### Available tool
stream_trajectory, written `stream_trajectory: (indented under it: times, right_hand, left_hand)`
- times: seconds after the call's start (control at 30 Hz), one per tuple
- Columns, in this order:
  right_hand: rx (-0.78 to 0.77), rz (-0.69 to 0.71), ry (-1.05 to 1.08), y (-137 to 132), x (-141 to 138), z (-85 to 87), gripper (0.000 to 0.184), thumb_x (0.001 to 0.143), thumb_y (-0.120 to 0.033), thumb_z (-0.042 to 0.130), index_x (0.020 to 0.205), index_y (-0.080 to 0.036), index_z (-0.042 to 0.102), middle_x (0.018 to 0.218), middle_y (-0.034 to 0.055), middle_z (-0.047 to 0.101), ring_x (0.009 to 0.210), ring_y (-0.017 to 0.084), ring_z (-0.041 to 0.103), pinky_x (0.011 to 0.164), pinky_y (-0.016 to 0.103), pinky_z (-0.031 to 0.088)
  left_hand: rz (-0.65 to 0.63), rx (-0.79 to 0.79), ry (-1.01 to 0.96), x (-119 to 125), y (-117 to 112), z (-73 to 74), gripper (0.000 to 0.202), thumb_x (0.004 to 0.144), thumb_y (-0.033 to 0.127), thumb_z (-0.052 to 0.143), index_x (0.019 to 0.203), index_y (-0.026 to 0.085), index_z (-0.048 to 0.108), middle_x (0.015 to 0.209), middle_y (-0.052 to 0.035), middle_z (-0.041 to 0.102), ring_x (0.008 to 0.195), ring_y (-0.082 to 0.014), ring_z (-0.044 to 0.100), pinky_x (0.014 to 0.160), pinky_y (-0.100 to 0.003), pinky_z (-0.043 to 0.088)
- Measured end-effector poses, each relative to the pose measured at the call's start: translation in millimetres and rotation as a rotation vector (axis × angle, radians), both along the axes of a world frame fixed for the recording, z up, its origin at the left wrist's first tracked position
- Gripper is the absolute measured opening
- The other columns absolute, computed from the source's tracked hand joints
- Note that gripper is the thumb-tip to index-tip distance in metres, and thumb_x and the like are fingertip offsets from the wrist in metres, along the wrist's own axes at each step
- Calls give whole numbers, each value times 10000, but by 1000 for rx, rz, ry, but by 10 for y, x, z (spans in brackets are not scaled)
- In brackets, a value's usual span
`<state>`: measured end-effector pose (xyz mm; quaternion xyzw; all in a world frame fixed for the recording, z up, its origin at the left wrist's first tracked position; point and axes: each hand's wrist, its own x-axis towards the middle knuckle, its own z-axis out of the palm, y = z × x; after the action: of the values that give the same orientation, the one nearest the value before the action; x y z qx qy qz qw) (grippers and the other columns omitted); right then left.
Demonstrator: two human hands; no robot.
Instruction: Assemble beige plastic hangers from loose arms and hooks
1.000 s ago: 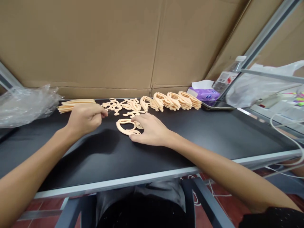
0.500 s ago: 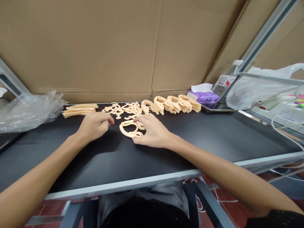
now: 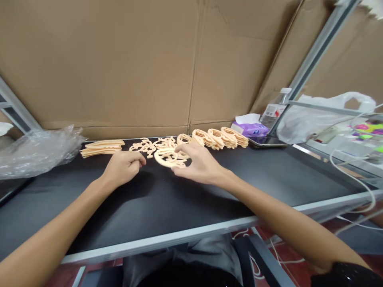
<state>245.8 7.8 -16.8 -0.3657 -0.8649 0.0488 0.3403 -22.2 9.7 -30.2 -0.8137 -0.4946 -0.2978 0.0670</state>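
Observation:
My right hand (image 3: 200, 164) grips the right side of a flat, cream-coloured ring-shaped piece (image 3: 163, 160), with the thumb at its near edge and the fingers over its far edge. The piece is tilted and appears lifted off the black tabletop. My left hand (image 3: 124, 167) is curled a little way to the left, finger and thumb drawn together; whether something small is between them I cannot make out. Just beyond the hands lie loose curly cream pieces (image 3: 143, 146). Behind my left hand is a stack of long cream strips (image 3: 101, 148).
Stacked cream ring pieces (image 3: 220, 138) stand in a row along the back. Right of them are a purple tissue pack (image 3: 253, 130), a tablet-like device (image 3: 267, 142), a bottle (image 3: 275, 111) and a white plastic bag (image 3: 317, 117). Clear plastic wrap (image 3: 44, 151) lies at left. Cardboard (image 3: 119, 63) walls the back.
My right hand has raised and tilted the ring-shaped piece, bringing it slightly away from me. My left hand stays curled in nearly the same place. The camera view has shifted a little.

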Motion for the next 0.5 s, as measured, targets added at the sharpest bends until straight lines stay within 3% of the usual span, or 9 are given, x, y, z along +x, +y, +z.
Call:
stream_trajectory:
  times: [0.1,0.23,0.5]
  right_hand:
    - [38,-163,-7,166,52,130,435,764,-381,645,1126,-140,637,1071,119,695,1022,269,604,898,384,454]
    - [39,-374,-202,420,-7,277,460,784,-423,601,1131,-124,639,1059,162,696,1026,303,605,861,390,467]
    - [22,-532,-510,727,-288,329,402,809,-359,530,1058,-93,700,1069,211,700,997,330,645,800,394,474]
  left_hand:
    - [-9,-33,1,29,-11,-2,349,679,159,390,661,211,734,653,10,725,611,-164,658,654,-258,496]
    - [-22,-88,9,72,-14,-33,347,686,153,390,660,208,732,661,-1,727,650,-167,670,653,-255,495]
    - [-26,-131,33,80,-16,-57,336,680,114,413,679,212,734,656,5,727,662,-164,669,635,-243,496]
